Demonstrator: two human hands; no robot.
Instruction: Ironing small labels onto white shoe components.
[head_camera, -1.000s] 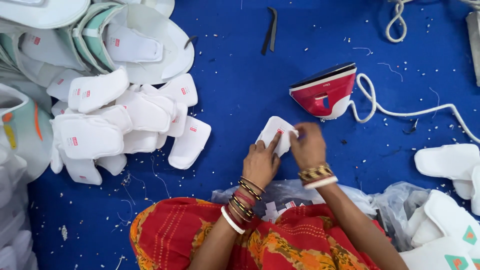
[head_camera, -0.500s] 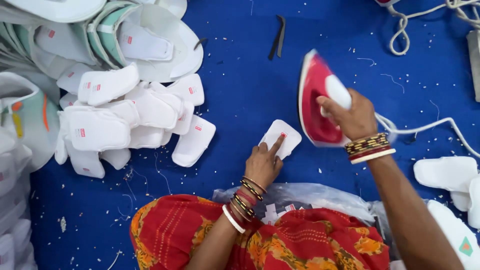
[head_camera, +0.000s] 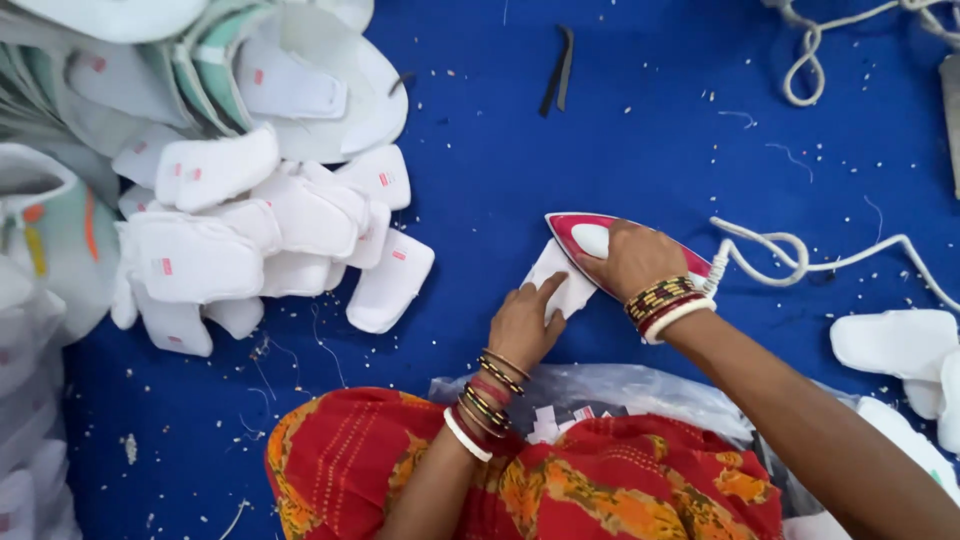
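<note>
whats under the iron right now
A white fabric piece lies under the iron, on the blue cloth surface. Its lower left part shows, pinned by the left hand. The rest is covered by the iron and the right hand.

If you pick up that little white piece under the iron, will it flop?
Probably a bit. The white piece looks thin and flat, so likely light and bendy. The left hand pins it, suggesting it slides easily under the iron held by the right hand.
</note>
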